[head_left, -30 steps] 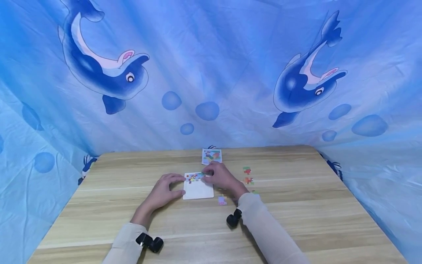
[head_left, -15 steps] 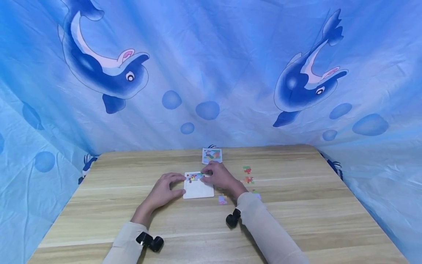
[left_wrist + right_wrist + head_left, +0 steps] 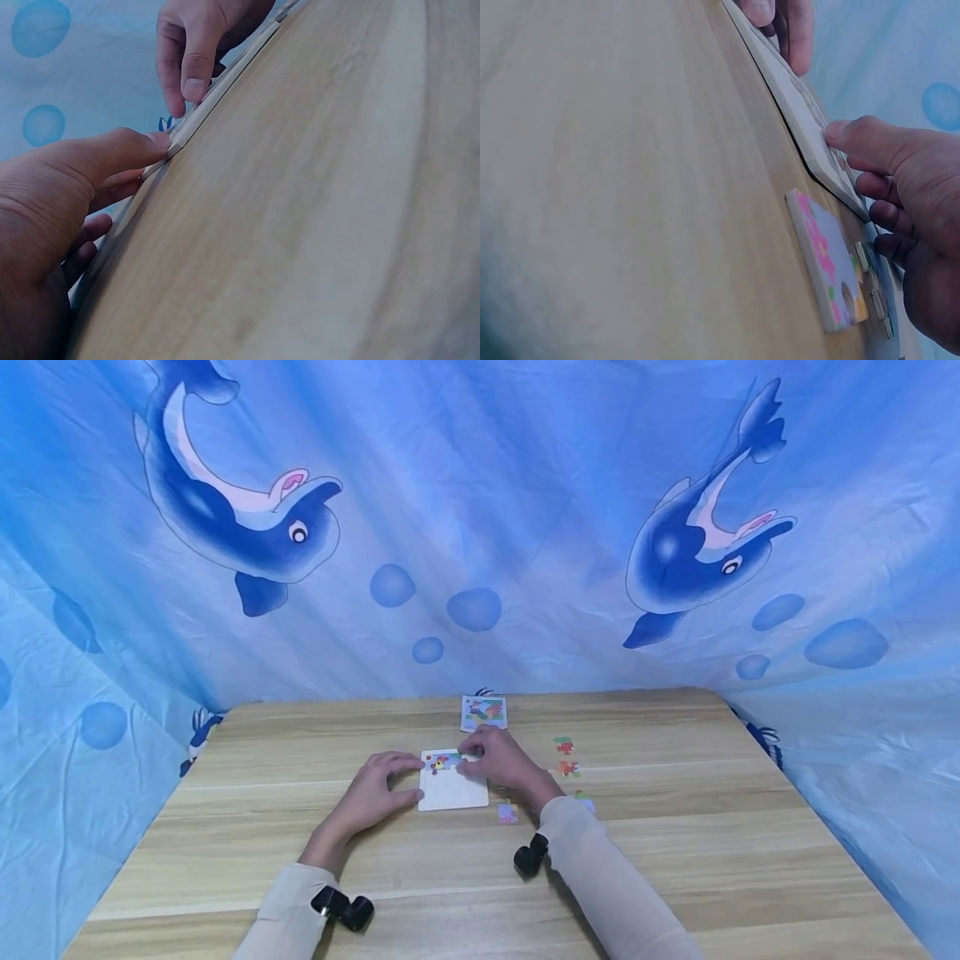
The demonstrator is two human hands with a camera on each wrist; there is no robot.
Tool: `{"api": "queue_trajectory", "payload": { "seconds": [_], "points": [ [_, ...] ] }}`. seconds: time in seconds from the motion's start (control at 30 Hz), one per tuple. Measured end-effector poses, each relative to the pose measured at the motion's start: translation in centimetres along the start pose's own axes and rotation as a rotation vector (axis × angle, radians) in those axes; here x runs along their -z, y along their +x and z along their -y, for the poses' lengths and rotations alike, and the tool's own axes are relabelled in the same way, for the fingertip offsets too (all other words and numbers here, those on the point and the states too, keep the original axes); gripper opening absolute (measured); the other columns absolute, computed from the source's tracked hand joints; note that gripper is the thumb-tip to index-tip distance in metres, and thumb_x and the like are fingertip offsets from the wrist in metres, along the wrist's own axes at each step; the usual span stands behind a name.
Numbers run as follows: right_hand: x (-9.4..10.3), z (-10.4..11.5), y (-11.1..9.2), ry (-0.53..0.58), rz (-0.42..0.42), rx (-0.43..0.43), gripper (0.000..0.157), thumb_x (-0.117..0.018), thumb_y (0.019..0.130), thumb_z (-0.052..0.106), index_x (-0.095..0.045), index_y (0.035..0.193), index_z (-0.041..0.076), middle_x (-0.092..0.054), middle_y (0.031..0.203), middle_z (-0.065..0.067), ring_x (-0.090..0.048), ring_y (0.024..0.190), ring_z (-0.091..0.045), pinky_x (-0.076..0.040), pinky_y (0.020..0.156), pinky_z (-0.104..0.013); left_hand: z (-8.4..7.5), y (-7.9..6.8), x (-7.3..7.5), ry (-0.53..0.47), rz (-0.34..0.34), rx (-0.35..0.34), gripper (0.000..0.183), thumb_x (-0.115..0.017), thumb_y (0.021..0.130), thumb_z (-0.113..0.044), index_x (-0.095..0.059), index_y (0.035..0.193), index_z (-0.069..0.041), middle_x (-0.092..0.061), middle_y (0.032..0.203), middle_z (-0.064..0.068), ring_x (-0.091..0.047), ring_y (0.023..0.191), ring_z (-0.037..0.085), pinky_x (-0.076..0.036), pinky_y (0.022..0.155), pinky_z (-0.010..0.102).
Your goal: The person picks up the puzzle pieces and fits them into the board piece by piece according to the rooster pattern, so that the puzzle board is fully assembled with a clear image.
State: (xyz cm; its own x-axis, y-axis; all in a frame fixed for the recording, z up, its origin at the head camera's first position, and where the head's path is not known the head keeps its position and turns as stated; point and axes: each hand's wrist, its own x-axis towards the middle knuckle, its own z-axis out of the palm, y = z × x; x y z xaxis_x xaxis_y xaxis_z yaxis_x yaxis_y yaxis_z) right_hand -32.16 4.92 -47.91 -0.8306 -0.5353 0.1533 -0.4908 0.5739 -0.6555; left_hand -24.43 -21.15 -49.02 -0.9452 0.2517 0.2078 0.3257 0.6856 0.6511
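A white puzzle board (image 3: pixel 453 793) lies on the table, with a row of colourful pieces (image 3: pixel 437 763) along its far edge. My left hand (image 3: pixel 378 789) is at the board's left side, thumb and index finger spread along that edge. In the left wrist view, the left thumb (image 3: pixel 146 148) touches the board's near corner. At the far right of the board, my right hand (image 3: pixel 498 760) pinches a puzzle piece (image 3: pixel 457 760) between thumb and index finger, low over the board. The right hand mostly hides this piece. In the right wrist view, the right thumb (image 3: pixel 847 135) rests on the board's picture side.
Right of the board lie loose puzzle pieces: a purple one (image 3: pixel 507 813), an orange one (image 3: pixel 568 768) and a red-green one (image 3: pixel 563 746). Another piece (image 3: pixel 585 803) is partly under the right sleeve. A picture card (image 3: pixel 483 712) lies at the table's back edge, before a blue dolphin curtain (image 3: pixel 555 568).
The piece under my right fingers has shifted slightly and sits closer against the row. Both hands stay almost in place; the head view drifts a little.
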Motion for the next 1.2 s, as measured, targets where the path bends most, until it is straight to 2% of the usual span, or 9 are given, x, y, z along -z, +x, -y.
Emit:
{"api": "queue_trajectory", "payload": {
  "seconds": [0.2,0.4,0.5,0.63,0.83,1.03,1.2],
  "points": [
    [0.4,0.2,-0.5,0.027,-0.002,-0.012,0.027,-0.080,0.091,0.026,-0.078,0.115,0.012,-0.070,0.108,0.000,-0.064,0.098,-0.014,-0.056,0.091,-0.034,-0.1,-0.1,0.0,-0.007,0.002,0.009,0.047,-0.085,0.083,-0.028,-0.073,0.128,-0.019,-0.065,0.141,0.007,-0.050,0.138,0.038,-0.035,0.117,0.066],
    [3.3,-0.9,-2.6,0.050,-0.016,-0.011,0.027,-0.077,0.093,0.021,-0.076,0.118,0.009,-0.070,0.112,-0.003,-0.065,0.100,-0.016,-0.057,0.089,-0.036,0.1,-0.2,-0.3,-0.005,0.000,0.019,0.047,-0.085,0.084,-0.029,-0.072,0.128,-0.020,-0.064,0.142,0.007,-0.048,0.140,0.038,-0.034,0.117,0.067],
    [5.2,-2.1,-4.1,0.059,-0.036,-0.038,0.029,-0.076,0.094,0.021,-0.075,0.121,0.010,-0.069,0.123,-0.005,-0.065,0.108,-0.021,-0.057,0.095,-0.041,0.3,-0.3,-0.3,0.010,-0.009,0.019,0.047,-0.085,0.084,-0.030,-0.073,0.128,-0.020,-0.064,0.142,0.007,-0.049,0.140,0.039,-0.035,0.117,0.067],
    [7.8,-4.2,-6.5,0.105,-0.056,-0.125,0.034,-0.075,0.094,0.020,-0.072,0.126,0.011,-0.066,0.133,-0.007,-0.064,0.115,-0.024,-0.057,0.100,-0.044,0.2,-0.2,-0.2,0.013,-0.006,0.012,0.048,-0.085,0.083,-0.030,-0.073,0.128,-0.020,-0.065,0.141,0.008,-0.049,0.139,0.040,-0.034,0.117,0.068],
    [10.6,-7.7,-8.8,0.129,-0.098,-0.222,0.038,-0.075,0.095,0.020,-0.069,0.131,0.010,-0.069,0.121,-0.009,-0.065,0.105,-0.023,-0.058,0.089,-0.036,0.1,0.1,-0.1,0.014,0.004,0.003,0.048,-0.084,0.084,-0.030,-0.072,0.129,-0.019,-0.064,0.142,0.008,-0.049,0.140,0.040,-0.034,0.117,0.068],
    [11.3,-9.9,-9.3,0.186,-0.108,-0.271,0.041,-0.075,0.094,0.019,-0.067,0.132,0.008,-0.064,0.128,-0.012,-0.060,0.109,-0.025,-0.055,0.091,-0.033,0.1,0.2,-0.2,0.006,0.010,0.005,0.048,-0.084,0.085,-0.030,-0.072,0.129,-0.019,-0.063,0.143,0.008,-0.048,0.141,0.040,-0.034,0.118,0.067],
    [11.1,-10.9,-9.0,0.205,-0.084,-0.259,0.040,-0.075,0.093,0.017,-0.068,0.132,0.008,-0.060,0.130,-0.013,-0.058,0.111,-0.026,-0.053,0.092,-0.030,0.4,0.0,-0.2,0.013,0.004,0.007,0.047,-0.084,0.085,-0.031,-0.072,0.129,-0.021,-0.064,0.143,0.008,-0.048,0.141,0.039,-0.034,0.117,0.067]
  ]
}}
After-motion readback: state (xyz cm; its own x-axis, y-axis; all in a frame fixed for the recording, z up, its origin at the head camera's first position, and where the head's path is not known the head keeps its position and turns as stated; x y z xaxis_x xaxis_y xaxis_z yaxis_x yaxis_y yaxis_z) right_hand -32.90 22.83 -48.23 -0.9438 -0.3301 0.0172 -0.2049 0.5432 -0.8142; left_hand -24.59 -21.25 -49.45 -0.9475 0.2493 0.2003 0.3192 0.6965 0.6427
